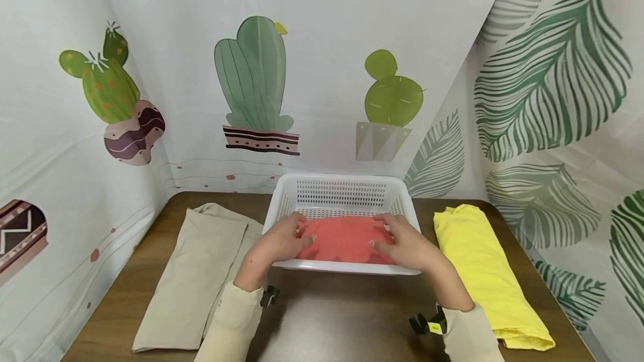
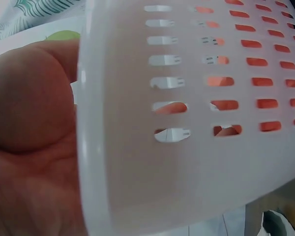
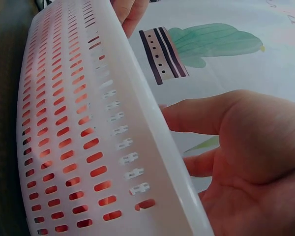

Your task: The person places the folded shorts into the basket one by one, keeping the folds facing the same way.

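A folded red cloth point(image 1: 347, 239) lies inside a white plastic basket point(image 1: 342, 267) with slotted walls. My left hand point(image 1: 282, 239) reaches over the left part of the front rim and touches the cloth's left side. On the opposite side, my right hand point(image 1: 407, 243) touches the cloth's right end, thumb toward the middle. Fingers of both hands look spread and fairly straight. In the left wrist view the basket wall point(image 2: 132, 182) hides the left fingertips. The right wrist view shows the right hand point(image 3: 255, 142) behind the rim, its fingertips hidden; red shows through the slots.
A folded beige garment point(image 1: 186, 284) lies on the brown table point(image 1: 312, 317) left of the basket. To the right lies a folded yellow cloth point(image 1: 488, 278). Behind the table hangs a white curtain point(image 1: 327, 27) printed with cacti and leaves.
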Motion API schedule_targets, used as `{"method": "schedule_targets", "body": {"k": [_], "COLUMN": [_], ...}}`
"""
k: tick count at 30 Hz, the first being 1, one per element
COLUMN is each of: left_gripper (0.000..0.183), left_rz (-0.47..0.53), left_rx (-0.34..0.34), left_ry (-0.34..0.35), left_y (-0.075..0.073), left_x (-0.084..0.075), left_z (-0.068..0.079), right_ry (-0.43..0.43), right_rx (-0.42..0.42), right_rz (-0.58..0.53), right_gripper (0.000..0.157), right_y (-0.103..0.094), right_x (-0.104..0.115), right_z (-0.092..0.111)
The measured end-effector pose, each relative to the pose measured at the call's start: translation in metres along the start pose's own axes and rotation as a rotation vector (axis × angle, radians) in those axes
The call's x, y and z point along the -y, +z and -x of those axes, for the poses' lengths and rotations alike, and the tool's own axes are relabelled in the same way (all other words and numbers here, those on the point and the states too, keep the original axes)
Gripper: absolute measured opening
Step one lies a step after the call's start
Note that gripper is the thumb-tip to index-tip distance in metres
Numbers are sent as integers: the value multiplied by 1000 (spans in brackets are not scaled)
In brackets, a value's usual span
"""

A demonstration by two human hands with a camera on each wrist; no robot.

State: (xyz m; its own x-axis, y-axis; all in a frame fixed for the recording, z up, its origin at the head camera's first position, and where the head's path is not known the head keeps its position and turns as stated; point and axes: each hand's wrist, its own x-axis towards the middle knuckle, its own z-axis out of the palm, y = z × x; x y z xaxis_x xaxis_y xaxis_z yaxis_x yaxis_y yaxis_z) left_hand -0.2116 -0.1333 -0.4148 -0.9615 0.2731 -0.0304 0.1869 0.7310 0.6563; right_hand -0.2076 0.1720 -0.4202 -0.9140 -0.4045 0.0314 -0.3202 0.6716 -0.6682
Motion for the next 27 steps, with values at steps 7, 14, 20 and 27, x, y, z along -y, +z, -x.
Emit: {"method": "schedule_targets", "body": {"k": [7,14,20,27], "left_gripper": [36,45,46,43], "left_rz": [-29,-42,-9,-10], "left_rx": [-18,-46,-80,-103], "left_ry": [10,31,84,134], "left_y": [-1,0,-1,-5], "left_x": [-1,-3,-6,-11], "left_z": [2,6,13,21], "right_ry": [-55,-101,-138,-156], "right_rx": [-43,-78,-112,-126], "right_rz": [41,69,90,118], "right_gripper": [54,54,56,58], "right_y": [-1,-2,-3,-3], "right_x": [3,3,4,4], "right_z": [5,11,19,27]}}
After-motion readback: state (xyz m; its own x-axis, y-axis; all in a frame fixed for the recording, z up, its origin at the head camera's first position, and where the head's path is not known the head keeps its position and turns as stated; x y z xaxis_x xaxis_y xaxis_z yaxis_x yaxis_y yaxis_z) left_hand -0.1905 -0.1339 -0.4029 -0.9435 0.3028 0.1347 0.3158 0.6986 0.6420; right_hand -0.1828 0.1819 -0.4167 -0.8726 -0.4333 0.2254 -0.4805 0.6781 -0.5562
